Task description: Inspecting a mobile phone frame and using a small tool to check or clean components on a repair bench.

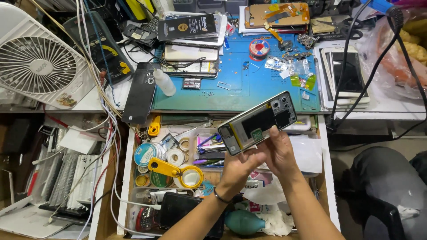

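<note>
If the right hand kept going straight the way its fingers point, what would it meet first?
The right hand already grips the opened phone, fingers pointing up and away. Past that, the line probably reaches the blue work mat at its front edge, though depth is hard to judge.

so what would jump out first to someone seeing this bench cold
Most likely the opened phone, its back off and insides showing, held up by the left hand and right hand over a cluttered open drawer. Behind it lies a blue work mat strewn with small parts. A white fan fills the far left.
</note>
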